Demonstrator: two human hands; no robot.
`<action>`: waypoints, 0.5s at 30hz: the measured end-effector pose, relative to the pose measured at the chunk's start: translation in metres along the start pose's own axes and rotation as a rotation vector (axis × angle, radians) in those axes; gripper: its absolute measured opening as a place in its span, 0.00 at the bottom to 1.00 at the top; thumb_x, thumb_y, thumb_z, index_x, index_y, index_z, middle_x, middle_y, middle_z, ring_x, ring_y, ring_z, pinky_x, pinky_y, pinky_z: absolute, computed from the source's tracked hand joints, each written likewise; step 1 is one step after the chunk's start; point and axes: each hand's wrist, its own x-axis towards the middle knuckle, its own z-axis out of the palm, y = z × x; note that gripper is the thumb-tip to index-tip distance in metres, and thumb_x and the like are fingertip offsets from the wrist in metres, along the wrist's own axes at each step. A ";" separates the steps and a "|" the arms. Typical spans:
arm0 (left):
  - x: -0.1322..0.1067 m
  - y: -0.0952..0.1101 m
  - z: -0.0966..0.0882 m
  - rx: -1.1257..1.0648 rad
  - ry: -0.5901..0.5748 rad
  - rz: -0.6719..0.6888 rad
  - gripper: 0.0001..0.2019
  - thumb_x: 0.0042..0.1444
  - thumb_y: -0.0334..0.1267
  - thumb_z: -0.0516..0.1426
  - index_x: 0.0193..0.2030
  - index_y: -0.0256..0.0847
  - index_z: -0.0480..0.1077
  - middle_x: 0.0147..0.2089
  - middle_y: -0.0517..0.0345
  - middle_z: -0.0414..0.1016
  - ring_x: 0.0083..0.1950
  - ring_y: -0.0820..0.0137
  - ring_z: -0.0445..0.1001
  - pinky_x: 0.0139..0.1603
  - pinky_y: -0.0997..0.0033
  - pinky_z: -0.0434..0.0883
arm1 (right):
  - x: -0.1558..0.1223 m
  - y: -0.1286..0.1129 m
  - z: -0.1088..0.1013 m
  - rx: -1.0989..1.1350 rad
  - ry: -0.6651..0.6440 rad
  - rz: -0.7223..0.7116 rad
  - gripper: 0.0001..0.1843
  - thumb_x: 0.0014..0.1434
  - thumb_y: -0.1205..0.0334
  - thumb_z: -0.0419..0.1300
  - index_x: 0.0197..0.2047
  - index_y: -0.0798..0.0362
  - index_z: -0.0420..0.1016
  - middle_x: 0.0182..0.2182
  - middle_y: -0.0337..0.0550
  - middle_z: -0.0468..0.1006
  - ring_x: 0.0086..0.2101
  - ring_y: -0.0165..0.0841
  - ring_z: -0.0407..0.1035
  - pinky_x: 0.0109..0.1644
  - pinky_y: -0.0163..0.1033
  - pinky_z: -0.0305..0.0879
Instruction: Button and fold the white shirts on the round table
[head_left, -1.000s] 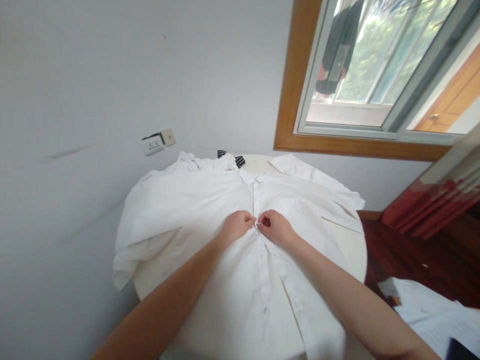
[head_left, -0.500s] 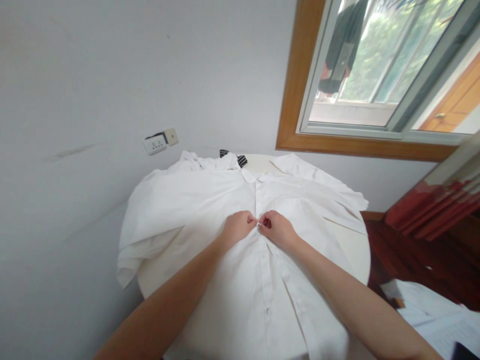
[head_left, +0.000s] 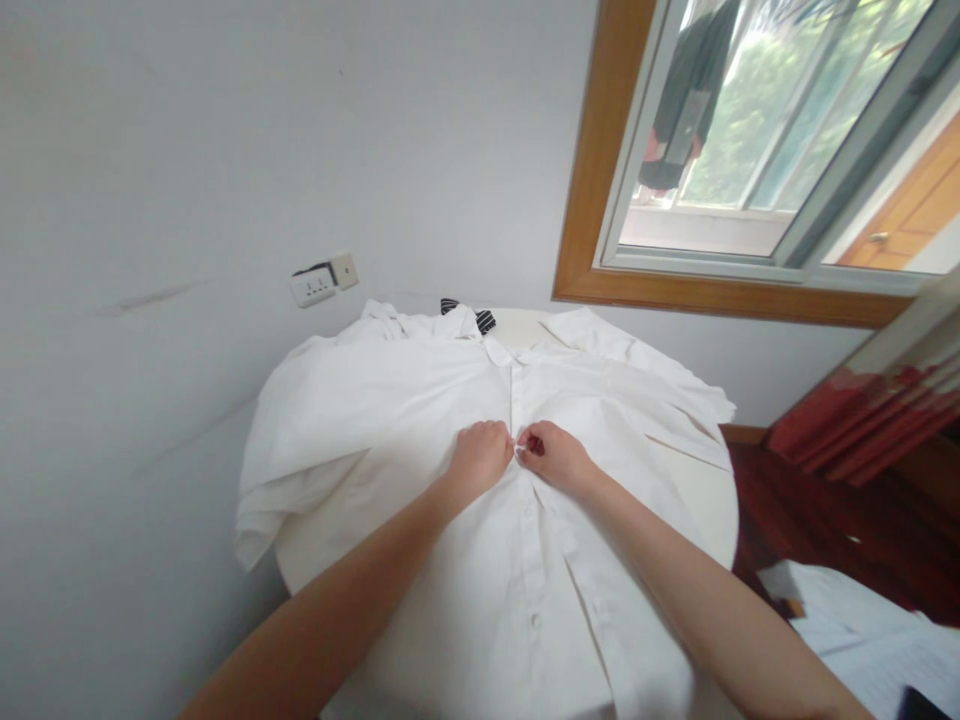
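A white button-up shirt lies spread over a round, pale table, its collar toward the wall and its sleeves out to both sides. Above its middle, my left hand is closed, the fingertips pinching the front edge. Right beside it, my right hand pinches the placket from the other side, thumb and forefinger together. The fingertips of both hands almost meet. Whatever button lies between them is too small to make out. Below the hands, the lower front falls partly apart, with a button visible on the strip.
Behind the collar lies a black-and-white striped cloth. A wall socket sits at the left, and a wood-framed window at the right. Papers are at lower right, near a red curtain.
My left hand has turned, its fingers now curled over with the knuckles up. My right hand keeps its pinch in nearly the same place. The shirt lies as before.
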 end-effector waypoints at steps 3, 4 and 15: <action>0.004 -0.007 0.000 -0.092 -0.043 0.048 0.12 0.60 0.39 0.49 0.38 0.38 0.72 0.40 0.50 0.76 0.44 0.65 0.73 0.44 0.69 0.66 | 0.002 0.003 -0.002 0.030 -0.061 -0.003 0.06 0.53 0.64 0.59 0.36 0.53 0.75 0.27 0.37 0.73 0.27 0.27 0.64 0.31 0.31 0.56; 0.006 -0.010 0.001 -0.137 -0.064 0.061 0.11 0.59 0.39 0.51 0.37 0.39 0.73 0.39 0.51 0.77 0.43 0.67 0.73 0.43 0.70 0.66 | 0.002 0.004 -0.003 0.038 -0.074 -0.003 0.06 0.53 0.65 0.59 0.36 0.53 0.75 0.27 0.37 0.73 0.27 0.27 0.64 0.30 0.31 0.55; 0.016 -0.029 0.005 -0.292 -0.117 0.142 0.10 0.56 0.40 0.54 0.34 0.41 0.76 0.36 0.56 0.78 0.38 0.70 0.73 0.40 0.74 0.65 | -0.007 -0.007 -0.004 -0.120 -0.041 -0.113 0.07 0.57 0.68 0.55 0.39 0.54 0.72 0.36 0.42 0.70 0.31 0.27 0.65 0.36 0.31 0.58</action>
